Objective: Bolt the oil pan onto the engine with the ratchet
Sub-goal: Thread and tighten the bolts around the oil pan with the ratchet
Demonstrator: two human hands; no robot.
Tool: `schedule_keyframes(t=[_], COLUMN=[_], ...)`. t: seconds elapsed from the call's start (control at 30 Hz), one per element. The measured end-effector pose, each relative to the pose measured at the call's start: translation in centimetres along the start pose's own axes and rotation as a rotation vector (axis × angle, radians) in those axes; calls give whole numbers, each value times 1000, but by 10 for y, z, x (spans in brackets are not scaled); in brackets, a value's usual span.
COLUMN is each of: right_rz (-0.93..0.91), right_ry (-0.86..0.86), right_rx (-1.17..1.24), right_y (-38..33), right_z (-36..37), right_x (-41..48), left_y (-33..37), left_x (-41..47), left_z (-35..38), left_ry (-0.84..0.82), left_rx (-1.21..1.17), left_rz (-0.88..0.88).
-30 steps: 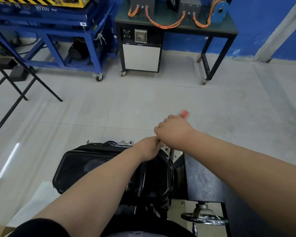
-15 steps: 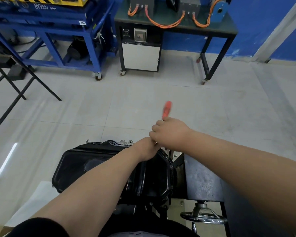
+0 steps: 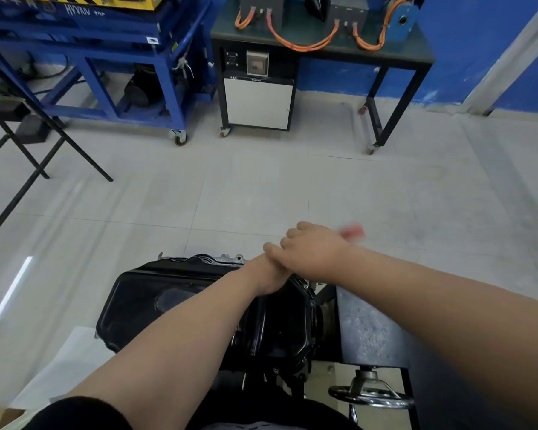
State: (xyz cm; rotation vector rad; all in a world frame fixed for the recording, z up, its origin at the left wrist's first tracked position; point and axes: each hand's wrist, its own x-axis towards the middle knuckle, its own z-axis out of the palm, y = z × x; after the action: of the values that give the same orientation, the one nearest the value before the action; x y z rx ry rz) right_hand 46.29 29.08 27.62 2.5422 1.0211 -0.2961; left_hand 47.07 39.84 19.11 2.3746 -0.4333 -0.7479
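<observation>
The black oil pan (image 3: 174,308) sits on the engine, whose grey metal flange (image 3: 227,259) shows along its far edge. My right hand (image 3: 314,252) grips the ratchet over the pan's far right corner. Only the blurred red end of the ratchet handle (image 3: 351,231) sticks out to the right of my fist. My left hand (image 3: 269,276) lies under the right one at the same corner, its fingers hidden. The ratchet head and the bolt are hidden too.
The engine hangs on a dark stand (image 3: 367,330) with a chrome handwheel (image 3: 370,395) at lower right. Across the tiled floor stand a blue frame cart (image 3: 112,66), a black bench with orange cables (image 3: 317,54) and a folding stand (image 3: 28,144) at left.
The red handle swung from pointing away and up half a second ago round to the right, back near where it was a second ago. My left hand stayed at the corner.
</observation>
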Motion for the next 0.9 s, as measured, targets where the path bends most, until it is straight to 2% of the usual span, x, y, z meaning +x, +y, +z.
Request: schedule_keyframes(t=[0.03,0.07,0.13,0.2,0.27,0.33,0.37,0.4,0.47,0.53,0.57,0.67,0.7,0.8,0.83,0.9], right_rz=[-73,2,345,483,321,-18,-77,-16,284,466,445,145,151,387,417,359], right_ry=[29,9,-134,-242,-201,-20,-6,-25,-88,-174,-189,-66,-64,-119,-150,-157], right_rx=[-43,-33,186,383,236,4,-50,-39,159,292,278,92,93,234,240,160], right_y=[10,16,11,-2,-6,8,16,17,13,4,1,6,13,17,15,10], right_z=[0,-4,-7,-4,-2,-2,-3,-5,-8,-5,-4,-6,-9,-12,-13,-12], right_x=[0,1,5,8,5,0,-1,-1,1,3,3,1,0,0,0,0], left_y=[-3,-3,0,1,0,-4,-3,-2,1,4,3,-2,-3,0,1,3], left_x=[1,2,5,7,4,2,1,1,4,6,5,3,2,6,6,6], left_z=[1,1,-2,-1,2,5,3,2,-1,-1,-1,-1,-2,-5,-6,-8], left_ry=[12,22,29,-14,-28,-5,7,19,41,-12,-31,-21,0,14,8,3], left_rx=[22,63,91,121,82,67,59,50,29,32,37,53,41,5,12,35], left_rz=[4,12,-1,-6,-7,28,24,13,-10,-24,-16,-9,-14,-35,-29,-18])
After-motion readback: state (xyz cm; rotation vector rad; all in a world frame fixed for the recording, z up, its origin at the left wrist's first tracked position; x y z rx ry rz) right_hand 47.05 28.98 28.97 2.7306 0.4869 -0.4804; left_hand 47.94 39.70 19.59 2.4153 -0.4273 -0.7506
